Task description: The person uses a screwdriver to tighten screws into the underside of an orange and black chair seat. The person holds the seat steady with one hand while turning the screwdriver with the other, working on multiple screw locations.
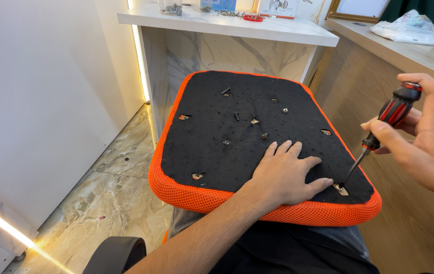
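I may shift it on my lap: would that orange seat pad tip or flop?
The seat pad looks stiff: its black underside lies flat. It overhangs the lap, so it might tip without the left hand pressing it. Loose screws on top would likely roll.

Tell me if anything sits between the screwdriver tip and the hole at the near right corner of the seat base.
Nothing visible does. The screwdriver, held in the right hand, already has its tip at the hole in the seat base. The left hand lies flat beside it, thumb close to the hole but not covering it.
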